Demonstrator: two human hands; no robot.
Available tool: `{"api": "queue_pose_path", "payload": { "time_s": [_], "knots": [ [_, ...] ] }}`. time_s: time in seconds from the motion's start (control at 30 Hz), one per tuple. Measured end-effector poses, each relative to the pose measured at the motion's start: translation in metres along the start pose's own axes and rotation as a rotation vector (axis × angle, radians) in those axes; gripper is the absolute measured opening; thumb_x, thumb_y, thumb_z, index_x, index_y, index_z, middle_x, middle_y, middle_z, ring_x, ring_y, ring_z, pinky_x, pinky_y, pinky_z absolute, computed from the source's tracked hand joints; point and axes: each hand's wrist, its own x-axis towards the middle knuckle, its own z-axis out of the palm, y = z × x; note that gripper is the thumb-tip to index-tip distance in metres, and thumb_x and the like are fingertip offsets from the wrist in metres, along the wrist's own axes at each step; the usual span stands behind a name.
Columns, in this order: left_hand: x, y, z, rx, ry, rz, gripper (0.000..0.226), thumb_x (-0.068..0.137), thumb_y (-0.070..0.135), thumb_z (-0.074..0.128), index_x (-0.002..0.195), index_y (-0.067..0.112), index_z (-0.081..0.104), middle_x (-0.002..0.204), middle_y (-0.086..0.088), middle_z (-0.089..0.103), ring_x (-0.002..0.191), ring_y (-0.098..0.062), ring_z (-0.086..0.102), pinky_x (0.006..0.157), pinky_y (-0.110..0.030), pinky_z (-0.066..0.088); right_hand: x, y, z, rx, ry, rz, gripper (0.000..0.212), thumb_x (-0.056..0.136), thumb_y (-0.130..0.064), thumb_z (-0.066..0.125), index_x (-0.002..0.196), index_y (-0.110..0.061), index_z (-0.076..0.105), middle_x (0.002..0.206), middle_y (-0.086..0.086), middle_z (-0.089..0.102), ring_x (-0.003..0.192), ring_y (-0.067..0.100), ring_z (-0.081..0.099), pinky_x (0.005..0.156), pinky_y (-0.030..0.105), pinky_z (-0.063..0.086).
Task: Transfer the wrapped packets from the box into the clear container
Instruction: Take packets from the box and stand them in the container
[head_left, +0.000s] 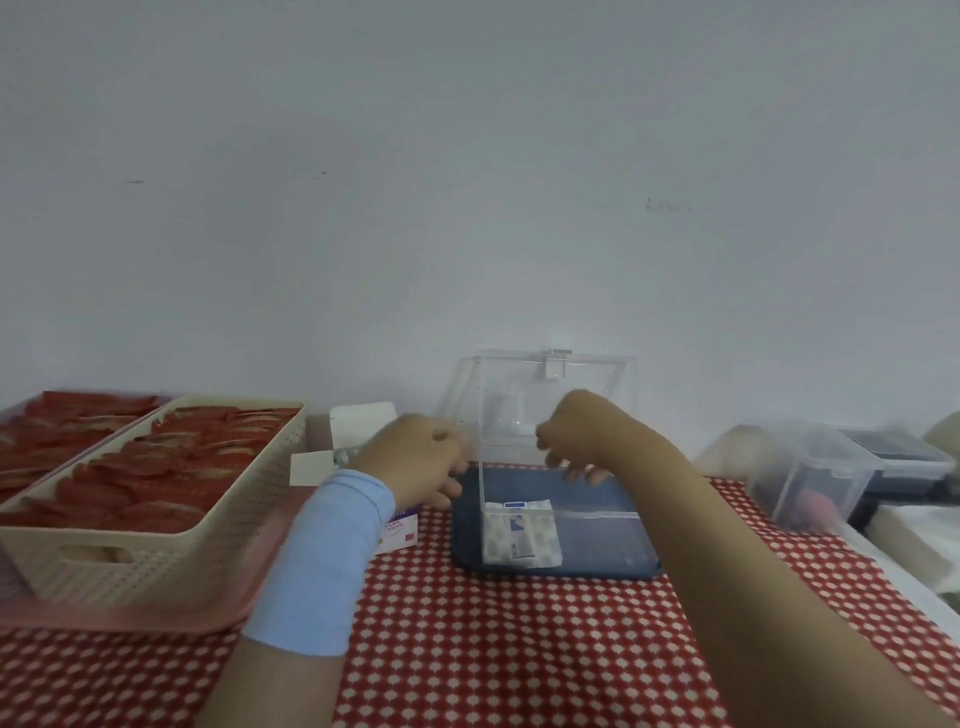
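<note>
Head view: on a red-and-white patterned tablecloth (493, 649) a dark blue tray (466, 540) carries the clear hinged plastic container (597, 525), its lid upright at the far side. White, blue-printed wrapped packets (519, 538) lie in its near left compartment. Just left stands the white cardboard box (397, 535), flaps open. The left hand (415, 460), above a light-blue wristband (332, 545), curls round the box. The right hand (582, 431) hangs over the container, fingers curled; whether it pinches anything cannot be told. Far left, a cream perforated basket (156, 545) holds red sachets (171, 467).
</note>
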Motion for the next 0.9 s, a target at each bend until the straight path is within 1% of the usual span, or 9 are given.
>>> {"api": "queue_pose_path", "payload": {
  "time_s": [0.1, 0.17, 0.2, 0.3, 0.37, 0.53, 0.7, 0.83, 0.9],
  "knots": [
    [-0.004, -0.012, -0.037, 0.174, 0.236, 0.123, 0.018, 0.097, 0.029, 0.053, 0.089, 0.034, 0.069, 0.090, 0.012, 0.073, 0.080, -0.007, 0.069, 0.077, -0.032, 0.057, -0.011, -0.033, 0.007, 0.068, 0.147, -0.315, 0.022, 0.098, -0.019, 0.056, 0.103, -0.007, 0.074, 0.095, 0.006, 0.076, 0.075, 0.022, 0.073, 0.069, 0.034, 0.060],
    [-0.001, -0.032, -0.055, 0.234, 0.294, 0.121, 0.010, 0.092, 0.032, 0.062, 0.092, 0.040, 0.066, 0.102, 0.015, 0.070, 0.088, -0.003, 0.064, 0.079, -0.027, 0.051, -0.024, -0.056, 0.019, 0.077, 0.125, -0.510, 0.020, 0.099, -0.020, 0.058, 0.109, -0.017, 0.075, 0.103, -0.004, 0.073, 0.078, 0.008, 0.065, 0.074, 0.024, 0.050],
    [0.000, -0.044, -0.060, 0.280, 0.264, 0.085, 0.014, 0.088, 0.034, 0.068, 0.101, 0.040, 0.065, 0.112, 0.013, 0.067, 0.096, -0.005, 0.061, 0.083, -0.026, 0.049, -0.027, -0.066, 0.028, 0.044, 0.109, -0.572, 0.021, 0.098, -0.019, 0.059, 0.110, -0.019, 0.076, 0.106, -0.006, 0.073, 0.082, 0.005, 0.061, 0.078, 0.022, 0.047],
    [0.004, -0.071, -0.067, 0.542, 0.129, -0.011, 0.078, 0.067, 0.056, 0.080, 0.136, 0.034, 0.051, 0.136, 0.007, 0.051, 0.128, -0.019, 0.045, 0.107, -0.039, 0.040, -0.022, -0.085, 0.053, -0.056, 0.096, -0.633, 0.022, 0.097, -0.017, 0.061, 0.112, -0.022, 0.076, 0.114, -0.006, 0.073, 0.092, 0.005, 0.062, 0.085, 0.021, 0.048],
    [0.007, -0.078, -0.065, 0.636, 0.108, -0.002, 0.095, 0.060, 0.057, 0.082, 0.143, 0.032, 0.043, 0.143, 0.005, 0.047, 0.132, -0.020, 0.042, 0.111, -0.040, 0.037, -0.017, -0.092, 0.065, -0.116, 0.085, -0.637, 0.022, 0.096, -0.018, 0.064, 0.114, -0.022, 0.075, 0.115, -0.006, 0.073, 0.098, 0.008, 0.065, 0.086, 0.022, 0.050],
    [0.011, -0.084, -0.059, 0.598, 0.212, 0.111, 0.085, 0.071, 0.035, 0.082, 0.145, 0.032, 0.040, 0.139, 0.004, 0.053, 0.126, -0.017, 0.050, 0.108, -0.036, 0.042, -0.004, -0.105, 0.082, -0.322, 0.101, -0.568, 0.022, 0.093, -0.028, 0.068, 0.114, -0.030, 0.074, 0.111, -0.006, 0.072, 0.098, 0.014, 0.066, 0.087, 0.033, 0.056],
    [0.012, -0.091, -0.064, 0.394, 0.144, 0.098, 0.091, 0.066, 0.042, 0.082, 0.146, 0.033, 0.039, 0.140, 0.006, 0.052, 0.124, -0.016, 0.054, 0.105, -0.040, 0.047, 0.007, -0.111, 0.091, -0.357, 0.132, -0.504, 0.014, 0.092, -0.032, 0.066, 0.099, -0.028, 0.077, 0.096, -0.004, 0.073, 0.086, 0.016, 0.068, 0.079, 0.036, 0.059],
    [0.016, -0.094, -0.067, 0.202, 0.221, 0.132, 0.048, 0.087, 0.021, 0.066, 0.133, 0.031, 0.055, 0.138, 0.009, 0.052, 0.127, -0.012, 0.050, 0.109, -0.037, 0.042, 0.011, -0.107, 0.095, -0.362, 0.124, -0.476, 0.027, 0.095, -0.044, 0.060, 0.098, -0.021, 0.074, 0.090, -0.002, 0.072, 0.082, 0.017, 0.067, 0.078, 0.036, 0.058],
    [0.017, -0.092, -0.067, 0.189, 0.268, 0.171, 0.035, 0.093, 0.014, 0.059, 0.123, 0.031, 0.063, 0.127, 0.010, 0.055, 0.118, -0.008, 0.052, 0.106, -0.031, 0.043, 0.013, -0.104, 0.096, -0.347, 0.076, -0.462, 0.025, 0.093, -0.043, 0.063, 0.100, -0.023, 0.076, 0.094, -0.003, 0.073, 0.087, 0.017, 0.067, 0.082, 0.038, 0.058]
  ]
}}
